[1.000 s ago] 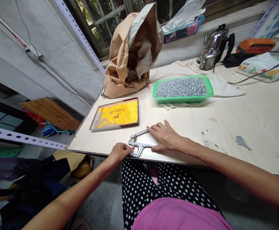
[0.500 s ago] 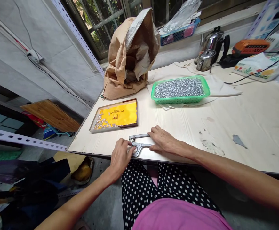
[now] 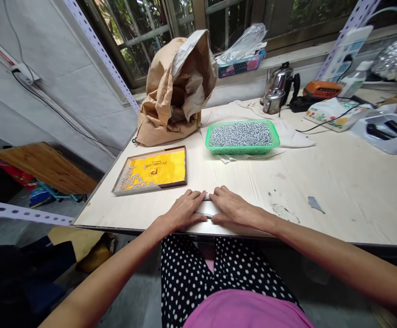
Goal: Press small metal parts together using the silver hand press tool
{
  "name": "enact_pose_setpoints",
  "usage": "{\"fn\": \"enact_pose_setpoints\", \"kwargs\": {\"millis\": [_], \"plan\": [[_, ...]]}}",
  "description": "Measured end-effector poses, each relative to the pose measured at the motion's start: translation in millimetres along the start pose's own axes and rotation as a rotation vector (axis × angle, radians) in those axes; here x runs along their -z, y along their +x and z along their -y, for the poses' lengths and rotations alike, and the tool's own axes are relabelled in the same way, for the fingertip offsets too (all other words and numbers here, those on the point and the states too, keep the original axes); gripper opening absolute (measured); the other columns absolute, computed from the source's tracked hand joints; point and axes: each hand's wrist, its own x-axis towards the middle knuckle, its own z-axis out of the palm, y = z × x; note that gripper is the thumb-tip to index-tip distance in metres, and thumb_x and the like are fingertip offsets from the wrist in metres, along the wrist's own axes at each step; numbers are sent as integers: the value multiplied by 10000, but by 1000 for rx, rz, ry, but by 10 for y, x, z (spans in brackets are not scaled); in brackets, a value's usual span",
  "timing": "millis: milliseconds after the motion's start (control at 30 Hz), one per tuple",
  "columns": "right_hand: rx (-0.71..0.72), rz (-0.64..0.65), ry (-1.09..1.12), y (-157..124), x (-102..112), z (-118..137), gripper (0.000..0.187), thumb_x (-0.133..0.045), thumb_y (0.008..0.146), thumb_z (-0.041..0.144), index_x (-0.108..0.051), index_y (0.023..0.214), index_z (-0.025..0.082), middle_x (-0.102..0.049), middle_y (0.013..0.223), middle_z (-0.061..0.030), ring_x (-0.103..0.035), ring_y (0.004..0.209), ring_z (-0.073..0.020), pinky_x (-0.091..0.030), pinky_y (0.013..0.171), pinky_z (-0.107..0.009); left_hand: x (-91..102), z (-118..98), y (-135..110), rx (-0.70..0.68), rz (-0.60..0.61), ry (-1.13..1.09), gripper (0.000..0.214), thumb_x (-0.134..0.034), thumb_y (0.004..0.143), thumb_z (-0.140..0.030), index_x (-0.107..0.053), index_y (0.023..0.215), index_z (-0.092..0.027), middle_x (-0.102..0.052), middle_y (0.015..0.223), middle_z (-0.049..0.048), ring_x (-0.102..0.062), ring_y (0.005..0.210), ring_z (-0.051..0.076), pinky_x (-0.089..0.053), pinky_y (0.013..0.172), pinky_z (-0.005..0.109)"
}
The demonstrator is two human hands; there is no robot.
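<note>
A grey metal plier-like tool point(image 3: 206, 214) with two long handles lies at the table's front edge, mostly covered by my hands. My left hand point(image 3: 185, 210) is closed over its left part, the fingers on the upper handle and the thumb along the lower one. From the other side my right hand point(image 3: 228, 206) grips the handle ends, fingers above and thumb below. Only short stretches of the handles show between the hands. Behind my left hand lies a shallow tray point(image 3: 175, 185) with a yellow bottom and many small silver metal pins point(image 3: 126, 181) at its left end.
A green basket point(image 3: 242, 150) full of similar silver pins stands on a cloth farther back. Left of it is a large open brown paper bag point(image 3: 162, 109). Metal pots point(image 3: 274, 101), an orange battery-like block point(image 3: 322, 89) and a tissue pack point(image 3: 333, 116) stand at the back right.
My left hand has moved right along the tool and now covers its spring and head, close to my right hand. The view has shifted slightly to the right.
</note>
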Motion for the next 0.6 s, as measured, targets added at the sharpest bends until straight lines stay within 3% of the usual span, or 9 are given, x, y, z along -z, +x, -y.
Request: {"fn": "enact_pose_setpoints", "kwargs": {"millis": [167,400,500,600], "plan": [[10,-54,65,-35,-70,16,107,-604,894,230,-635,937,138,-572,971,-92,-514,890,-190,-417,781,-303,-19,-65,75,-43,-2,-28,336,-590,907,-420,-625,1102,-148,-624,1019,87,-520,979,236,-448,844,346],[27,-100,22,131,-323,-80,206,-485,960,193,-641,843,125,-590,866,-78,-524,821,-173,-404,740,-291,-195,-74,68,67,-124,30,299,-499,959,-392,-652,879,-148,-632,898,64,-531,914,215,-446,812,329],[85,-130,-24,177,-321,-163,152,-553,930,237,-655,927,125,-592,919,-89,-523,872,-196,-405,757,-300,-215,-93,35,86,-152,57,291,-541,932,-419,-650,978,-152,-650,947,68,-551,939,230,-474,832,351],[165,-132,-70,212,-258,-274,357,-669,850,405,-644,1067,122,-582,990,-113,-513,926,-237,-411,783,-326,-315,-152,-70,122,-263,69,411,-617,888,-410,-582,1190,-134,-635,1167,120,-557,1087,269,-483,936,407]]}}
